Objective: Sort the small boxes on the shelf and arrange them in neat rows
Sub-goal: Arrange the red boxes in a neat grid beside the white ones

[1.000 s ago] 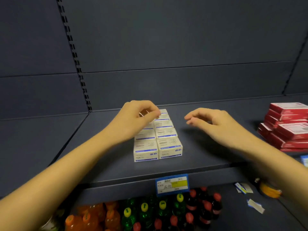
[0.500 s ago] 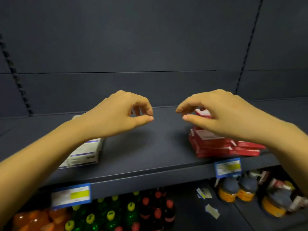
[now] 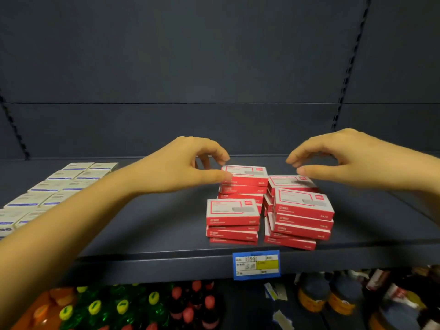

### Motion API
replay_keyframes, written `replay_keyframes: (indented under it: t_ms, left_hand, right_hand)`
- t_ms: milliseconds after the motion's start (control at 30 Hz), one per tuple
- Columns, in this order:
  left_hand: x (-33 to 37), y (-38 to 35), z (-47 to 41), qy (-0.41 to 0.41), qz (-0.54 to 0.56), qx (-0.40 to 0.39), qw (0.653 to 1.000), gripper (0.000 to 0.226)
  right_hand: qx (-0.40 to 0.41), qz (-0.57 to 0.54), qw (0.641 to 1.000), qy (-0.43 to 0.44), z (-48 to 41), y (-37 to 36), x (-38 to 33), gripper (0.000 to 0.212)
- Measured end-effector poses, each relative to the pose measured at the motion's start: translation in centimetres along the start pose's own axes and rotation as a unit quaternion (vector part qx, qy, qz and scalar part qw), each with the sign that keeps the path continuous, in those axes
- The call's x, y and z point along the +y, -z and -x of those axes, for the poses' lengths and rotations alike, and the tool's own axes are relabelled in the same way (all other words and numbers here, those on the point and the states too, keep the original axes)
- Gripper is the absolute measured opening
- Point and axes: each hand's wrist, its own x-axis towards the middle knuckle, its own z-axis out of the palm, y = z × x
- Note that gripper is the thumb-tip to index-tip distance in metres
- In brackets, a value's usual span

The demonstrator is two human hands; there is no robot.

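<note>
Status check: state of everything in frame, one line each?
red boxes: four uneven stacks, skewed.
white boxes: flat, two neat rows.
left hand: thumb at top red box, grip unclear.
right hand: curled above rear stack, holding nothing.
price tag: stuck on shelf edge.

Dark slate-blue back panels (image 3: 214, 55) rise behind, split by slotted uprights (image 3: 350, 67). The shelf (image 3: 154, 222) is the same matte colour, with a blue price label (image 3: 256, 265) on its front edge. Below, in dim light, stand bottles (image 3: 123, 306) with bright caps and yellow-banded jars (image 3: 314, 298).
</note>
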Motion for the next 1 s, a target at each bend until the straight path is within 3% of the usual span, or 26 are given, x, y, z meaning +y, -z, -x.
replay_keyframes:
  t_ms: [133, 433, 633, 733, 867, 1000]
  left_hand:
    - [-0.4, -0.5, -0.4, 0.008, 0.017, -0.006, 1.000, 0.051]
    - [-1.9, -0.9, -1.2, 0.026, 0.039, -0.026, 0.999, 0.044]
    - [-4.0, 0.8, -1.5, 0.029, 0.039, 0.042, 0.998, 0.041]
    - [-5.7, 1.2, -2.7, 0.042, 0.026, 0.057, 0.997, 0.034]
    - [-8.2, 0.2, -4.8, 0.064, -0.011, 0.049, 0.997, 0.030]
    - [-10.5, -1.9, -6.3, 0.106, -0.046, 0.023, 0.993, 0.036]
  right_hand:
    - [-0.042, 0.002, 0.999, 0.019, -0.2, -0.2, 2.6, 0.055]
    - [-0.114, -0.049, 0.988, 0.089, -1.5, -1.3, 4.5, 0.070]
    - [-0.133, -0.102, 0.983, 0.077, -2.3, -2.2, 5.4, 0.059]
    - [-0.116, -0.168, 0.977, 0.065, -2.9, -2.1, 5.7, 0.050]
    - [-0.051, -0.212, 0.974, 0.056, -4.8, -2.0, 6.0, 0.061]
    - [-0.041, -0.231, 0.971, 0.052, -7.4, -3.0, 6.3, 0.065]
